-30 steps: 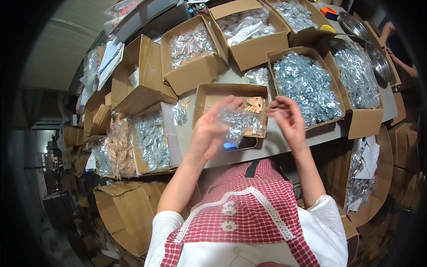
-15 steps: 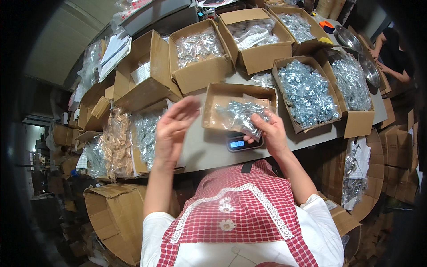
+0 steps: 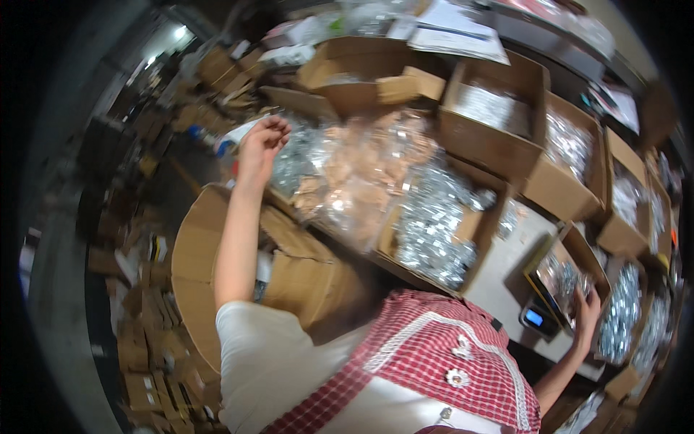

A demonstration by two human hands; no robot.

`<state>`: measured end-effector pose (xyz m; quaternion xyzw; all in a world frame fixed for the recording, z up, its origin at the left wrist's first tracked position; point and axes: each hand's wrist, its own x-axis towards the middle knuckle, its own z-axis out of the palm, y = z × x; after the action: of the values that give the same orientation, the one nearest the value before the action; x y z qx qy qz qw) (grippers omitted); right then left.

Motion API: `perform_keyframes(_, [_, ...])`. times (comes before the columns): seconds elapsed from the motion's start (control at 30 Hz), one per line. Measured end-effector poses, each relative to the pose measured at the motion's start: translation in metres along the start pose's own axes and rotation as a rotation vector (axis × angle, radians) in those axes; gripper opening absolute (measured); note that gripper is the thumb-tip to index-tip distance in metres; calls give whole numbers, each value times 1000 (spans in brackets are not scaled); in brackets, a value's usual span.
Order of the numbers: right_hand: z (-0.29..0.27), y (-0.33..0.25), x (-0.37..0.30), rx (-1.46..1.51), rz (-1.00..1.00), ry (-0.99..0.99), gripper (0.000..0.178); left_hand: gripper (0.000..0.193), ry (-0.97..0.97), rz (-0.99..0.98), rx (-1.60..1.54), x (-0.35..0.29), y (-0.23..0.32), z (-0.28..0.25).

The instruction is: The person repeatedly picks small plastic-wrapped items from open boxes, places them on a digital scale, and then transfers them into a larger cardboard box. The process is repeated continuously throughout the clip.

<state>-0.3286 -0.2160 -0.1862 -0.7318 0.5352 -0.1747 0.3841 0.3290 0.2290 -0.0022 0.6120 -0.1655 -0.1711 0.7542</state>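
At the left, my left hand [image 3: 264, 139] is raised near a box with clear bags of silvery metal parts [image 3: 298, 160]. Its fingers are loosely bent and slightly apart, and I see nothing in them. Far to the right, my right hand [image 3: 587, 311] has its fingers on a clear plastic bag of small silvery parts [image 3: 567, 275]. That bag lies at a small open cardboard box [image 3: 587, 242]. The box rests on or beside a small scale [image 3: 533, 318] with a lit blue display. Motion blurs the finer details.
Clear bags of copper-coloured parts [image 3: 376, 163] fill the middle, beside a carton of silvery parts [image 3: 437, 224]. More open cartons [image 3: 531, 155] line the table's back, with papers [image 3: 463, 36] above. A large empty-looking carton [image 3: 199, 267] stands below my left arm.
My view has swung left, so the table now lies further right. My left hand has moved away from the small box to the far left bags. My right hand stays with the bag.
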Motion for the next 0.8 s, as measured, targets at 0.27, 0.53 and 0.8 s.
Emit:
perform_keyframes(0.27, [4,-35,-8,-466,125,83,55,35,65,-68,1516,80,-79,-78])
perform_keyframes(0.53, [4,-19,-3,-125,-11,125,58,43,-136,429,1985,95,-89,-53])
perform_keyframes(0.8, [-7,7,-13,328,-228,94,55,9,-31,894,1792,96,-46,-46])
